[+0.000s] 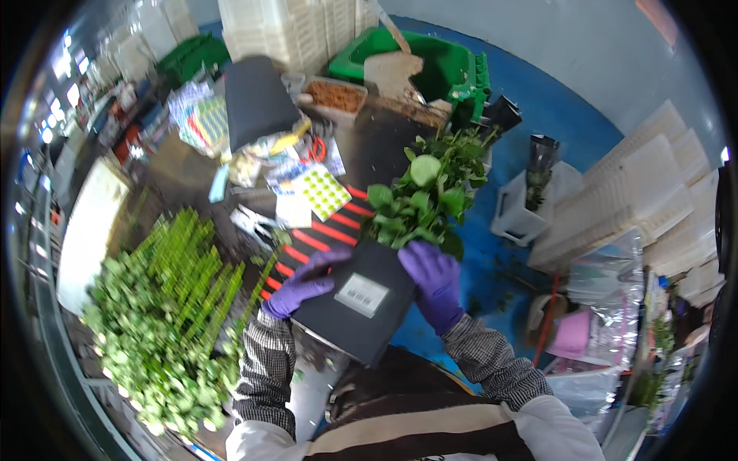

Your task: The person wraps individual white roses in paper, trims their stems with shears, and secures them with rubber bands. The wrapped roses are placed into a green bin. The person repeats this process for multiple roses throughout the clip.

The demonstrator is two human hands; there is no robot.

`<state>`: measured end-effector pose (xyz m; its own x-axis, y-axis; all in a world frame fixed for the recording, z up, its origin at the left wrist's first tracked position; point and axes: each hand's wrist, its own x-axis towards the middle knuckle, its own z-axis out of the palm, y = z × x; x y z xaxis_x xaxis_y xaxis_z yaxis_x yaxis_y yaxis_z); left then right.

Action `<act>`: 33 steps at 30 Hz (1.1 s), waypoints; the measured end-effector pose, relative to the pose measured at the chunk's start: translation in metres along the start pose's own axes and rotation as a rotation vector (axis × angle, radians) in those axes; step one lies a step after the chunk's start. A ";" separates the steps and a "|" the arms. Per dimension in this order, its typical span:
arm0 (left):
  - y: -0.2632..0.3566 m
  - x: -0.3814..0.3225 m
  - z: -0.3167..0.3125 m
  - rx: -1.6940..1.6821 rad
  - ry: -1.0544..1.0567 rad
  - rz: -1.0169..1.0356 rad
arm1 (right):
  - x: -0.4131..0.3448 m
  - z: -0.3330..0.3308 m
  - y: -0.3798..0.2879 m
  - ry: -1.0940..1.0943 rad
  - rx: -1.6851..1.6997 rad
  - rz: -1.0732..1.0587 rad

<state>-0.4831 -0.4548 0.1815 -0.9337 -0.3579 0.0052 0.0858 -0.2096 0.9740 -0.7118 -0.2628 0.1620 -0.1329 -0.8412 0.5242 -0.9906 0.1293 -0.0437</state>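
Note:
A black corrugated wrap [369, 276] lies before me at the table's near edge, bearing a white printed label [362, 294]. From its far end a bunch of leafy green stems [426, 196] sticks out. My left hand [305, 282], in a purple glove, holds the wrap's left edge. Around its right side curls my right hand [432, 282], gloved in purple too. Its fingertips are near the leaves. Beneath the wrap shows a black surface with red stripes [323, 233]. What the wrap holds inside is hidden.
Cut flowers [167, 334] with trimmed stems pile up at left. Sticker sheets [322, 191], a white-handled tool [253, 226] and red-handled scissors [317, 150] lie beyond the wrap. Behind stand a black stack of sleeves [256, 101], a tub of rubber bands [337, 97] and a green bin [438, 63].

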 end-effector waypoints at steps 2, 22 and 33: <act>-0.008 0.001 -0.042 0.191 -0.014 -0.279 | 0.017 0.031 -0.021 -0.077 -0.016 -0.060; -0.129 0.484 -0.119 0.825 0.592 -0.062 | 0.135 0.333 0.406 -0.395 1.454 1.164; -0.132 0.576 -0.049 0.534 0.096 -0.504 | 0.231 0.308 0.370 -0.309 1.588 1.466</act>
<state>-1.0146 -0.6780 0.0443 -0.7787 -0.4186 -0.4674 -0.5488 0.0934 0.8307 -1.1181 -0.5708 0.0051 -0.4458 -0.6316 -0.6343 0.6189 0.2945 -0.7282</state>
